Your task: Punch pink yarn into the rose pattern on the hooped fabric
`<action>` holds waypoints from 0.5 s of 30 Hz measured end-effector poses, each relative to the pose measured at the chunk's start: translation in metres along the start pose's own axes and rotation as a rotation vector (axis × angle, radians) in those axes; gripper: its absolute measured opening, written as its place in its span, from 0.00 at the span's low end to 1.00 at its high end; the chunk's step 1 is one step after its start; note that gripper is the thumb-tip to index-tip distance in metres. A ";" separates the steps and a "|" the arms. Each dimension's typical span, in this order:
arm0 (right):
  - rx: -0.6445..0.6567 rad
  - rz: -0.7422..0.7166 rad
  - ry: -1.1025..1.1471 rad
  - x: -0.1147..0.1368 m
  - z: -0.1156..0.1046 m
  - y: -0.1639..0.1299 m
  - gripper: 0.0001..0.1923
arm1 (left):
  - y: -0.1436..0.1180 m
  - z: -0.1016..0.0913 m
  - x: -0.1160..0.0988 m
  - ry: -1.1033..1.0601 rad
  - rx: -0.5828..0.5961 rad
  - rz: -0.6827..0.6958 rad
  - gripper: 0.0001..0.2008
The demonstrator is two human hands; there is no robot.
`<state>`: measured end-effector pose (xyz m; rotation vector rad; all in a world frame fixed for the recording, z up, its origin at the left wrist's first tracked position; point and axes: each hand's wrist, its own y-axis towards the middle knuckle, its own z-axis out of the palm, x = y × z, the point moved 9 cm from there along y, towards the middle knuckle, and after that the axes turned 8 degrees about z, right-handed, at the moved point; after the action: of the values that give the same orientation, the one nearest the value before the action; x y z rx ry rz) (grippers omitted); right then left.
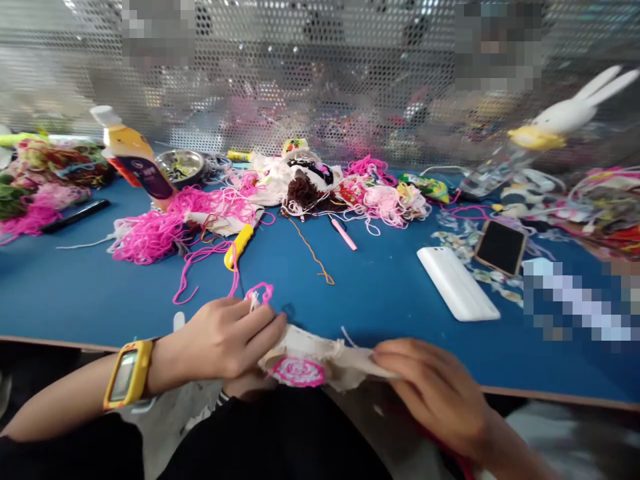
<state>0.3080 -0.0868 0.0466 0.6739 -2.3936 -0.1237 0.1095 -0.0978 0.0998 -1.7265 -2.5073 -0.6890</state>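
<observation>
A blue table (pixel 380 293) fills the middle of the frame, backed by a perforated metal screen (pixel 320 80) along the top. Heaps of pink yarn (pixel 165 223) spread over the upper left, beside a tilted juice bottle (pixel 134 160) and a small metal bowl (pixel 181 165) whose contents are too blurred to tell. A white slab-shaped case (pixel 457 283) and a dark phone (pixel 500 247) lie at centre right; a yellow-handled tool (pixel 239 245) and a pink pen (pixel 344 235) lie mid-table.

At the lower centre, over the table's near edge, a piece of off-white cloth (pixel 325 353) lies with its long axis running left to right, between both hands. A round pink tufted patch (pixel 299 372) sits on its near left part, just below the left hand (pixel 220 343), which is the nearer one; its fingers are pressed together, pinching the cloth's left end and a pink strand (pixel 260 292). The right hand (pixel 430 387) grips the cloth's right end, fingers curled over it. A yellow watch (pixel 127 373) sits on the left wrist.
</observation>
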 end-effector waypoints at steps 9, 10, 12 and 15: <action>0.025 0.169 -0.271 -0.086 0.011 0.096 0.11 | -0.039 0.043 0.093 0.133 0.207 -0.762 0.23; 0.036 0.159 -0.294 -0.098 0.016 0.099 0.11 | -0.059 0.047 0.109 0.129 0.264 -0.819 0.23; 0.007 0.142 -0.322 -0.117 0.018 0.100 0.12 | -0.106 0.046 0.146 0.144 0.341 -0.936 0.27; -0.038 0.153 -0.327 -0.134 0.013 0.094 0.12 | -0.162 0.043 0.194 0.011 0.276 -0.967 0.26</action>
<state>0.3476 0.0601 -0.0154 0.4800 -2.7378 -0.2290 -0.1004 0.0424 0.0563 -0.3496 -3.1396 -0.3006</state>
